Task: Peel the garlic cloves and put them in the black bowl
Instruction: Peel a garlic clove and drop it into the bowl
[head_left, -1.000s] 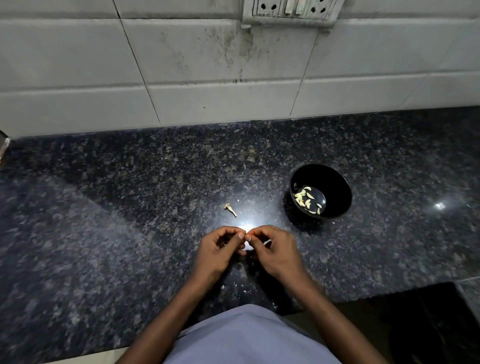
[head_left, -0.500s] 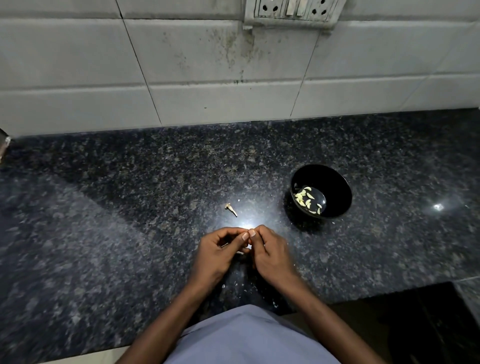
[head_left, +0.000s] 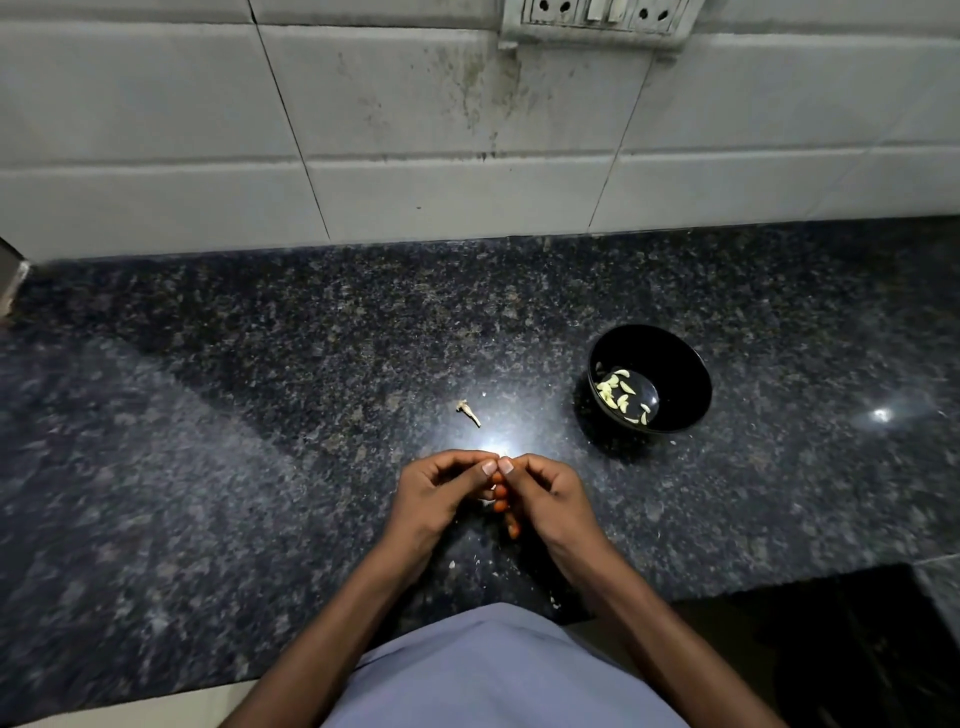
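Head view, looking down at the counter: the garlic clove being worked on is almost wholly hidden, pinched between the two thumbs and forefingers, with only a pale sliver (head_left: 503, 459) showing where the fingertips meet. The left hand (head_left: 439, 491) and the right hand (head_left: 545, 493) are pressed together thumb to thumb just above the counter, fingers of both curled in tight around that small piece. Whether the skin is off it I cannot tell from here.

Up and to the right of the hands sits the black bowl (head_left: 680, 364), upright, with a scatter of peeled cloves (head_left: 621, 395) lying on its bottom toward the left side. It stands near the hands but apart from them.

Just beyond the hands, to the left of the bowl, a small dry garlic stem (head_left: 468, 412) lies alone on the dark speckled counter (head_left: 208, 441). A few pale flecks of skin (head_left: 477, 561) lie on the counter below the wrists, close to the person's light blue shirt (head_left: 493, 675).

Behind it all runs a white tiled wall (head_left: 415, 130), stained near the middle, with a socket plate (head_left: 597, 21) at the top edge.
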